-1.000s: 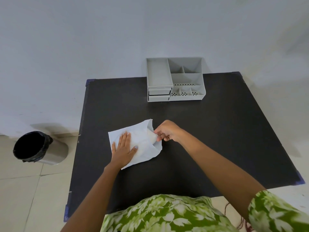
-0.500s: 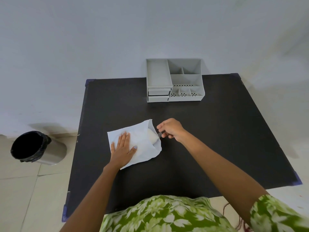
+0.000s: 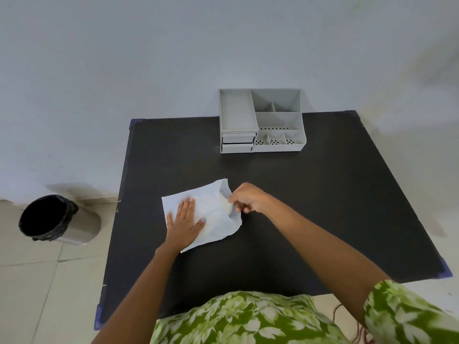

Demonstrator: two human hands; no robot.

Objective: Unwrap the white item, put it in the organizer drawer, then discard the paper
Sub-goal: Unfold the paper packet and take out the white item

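Note:
A sheet of white paper [image 3: 213,214] lies on the black table [image 3: 310,207], partly folded over a white item [image 3: 226,205] whose rounded edge shows at the paper's right opening. My left hand [image 3: 185,223] presses flat on the paper's left half, fingers spread. My right hand [image 3: 248,197] pinches the white item at the paper's right edge. The grey organizer [image 3: 262,121] stands at the table's far edge against the wall, with two shut drawers [image 3: 238,142] at its lower left.
A steel bin with a black liner [image 3: 53,219] stands on the tiled floor left of the table. A pale wall runs behind the table. My green leaf-print clothing fills the bottom of the view.
My right hand drew slightly away from the paper half a second ago and has come back to its right edge, now pinching the white item. My left hand stays pressed on the paper.

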